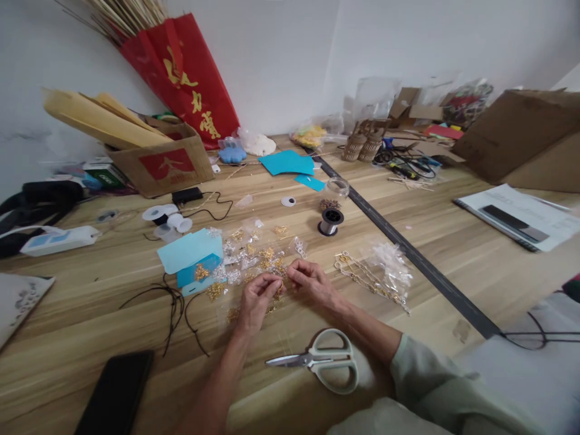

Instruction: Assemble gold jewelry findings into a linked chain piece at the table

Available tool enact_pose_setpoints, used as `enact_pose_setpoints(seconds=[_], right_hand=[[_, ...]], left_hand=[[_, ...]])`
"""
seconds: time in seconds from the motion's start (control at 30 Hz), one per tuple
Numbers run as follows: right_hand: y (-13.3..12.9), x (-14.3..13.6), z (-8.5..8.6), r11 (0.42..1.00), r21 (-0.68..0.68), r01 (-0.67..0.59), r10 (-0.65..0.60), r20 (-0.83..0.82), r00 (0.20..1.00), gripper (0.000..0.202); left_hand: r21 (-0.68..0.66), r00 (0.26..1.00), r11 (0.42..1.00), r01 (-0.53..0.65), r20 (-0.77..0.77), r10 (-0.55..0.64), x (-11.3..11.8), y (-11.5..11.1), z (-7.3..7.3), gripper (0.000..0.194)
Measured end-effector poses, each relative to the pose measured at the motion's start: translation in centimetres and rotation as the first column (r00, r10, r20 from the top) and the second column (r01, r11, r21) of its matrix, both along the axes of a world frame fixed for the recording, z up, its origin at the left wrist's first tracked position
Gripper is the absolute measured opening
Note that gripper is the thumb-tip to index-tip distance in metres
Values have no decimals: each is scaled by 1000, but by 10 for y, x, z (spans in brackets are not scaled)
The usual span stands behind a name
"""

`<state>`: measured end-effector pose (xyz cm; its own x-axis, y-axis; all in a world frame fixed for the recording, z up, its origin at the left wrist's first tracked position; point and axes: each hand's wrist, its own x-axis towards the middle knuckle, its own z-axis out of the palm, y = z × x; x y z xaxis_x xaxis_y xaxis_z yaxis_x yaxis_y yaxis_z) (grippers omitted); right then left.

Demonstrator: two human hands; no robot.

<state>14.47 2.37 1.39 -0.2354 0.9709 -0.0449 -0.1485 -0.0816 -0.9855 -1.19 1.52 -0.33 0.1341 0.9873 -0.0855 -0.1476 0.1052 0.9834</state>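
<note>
My left hand (259, 297) and my right hand (312, 281) come close together over the middle of the table, both with thumb and fingers pinched. Whatever lies between the fingertips is too small to make out. Right around them spread several little clear bags and heaps of gold findings (272, 258) and silver findings (233, 275). Gold pieces (215, 290) lie left of my left hand. To the right of my right hand rest gold chains (362, 275) beside crumpled clear plastic bags (392, 266). Nearer my body are scissors (317, 360) with pale handles.
A spool of wire (330, 222) and a glass jar (336, 189) stand beyond my hands. Black cords (174, 311) and blue cards (190, 251) lie left, a black phone (116, 393) at front left. A dark strip (399, 232) crosses the table; a cardboard box (521, 139) sits right.
</note>
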Motion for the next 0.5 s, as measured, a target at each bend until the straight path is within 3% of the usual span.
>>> enact_pose_setpoints(seconds=[0.13, 0.5], right_hand=[[2, 0, -7, 997, -75, 22, -27, -58, 998, 36], [4, 5, -8, 998, 16, 67, -67, 9, 998, 27]], left_hand=[[21, 1000, 1000, -23, -5, 24, -1, 0, 1, 15], [115, 987, 987, -114, 124, 100, 1, 0, 3, 3]])
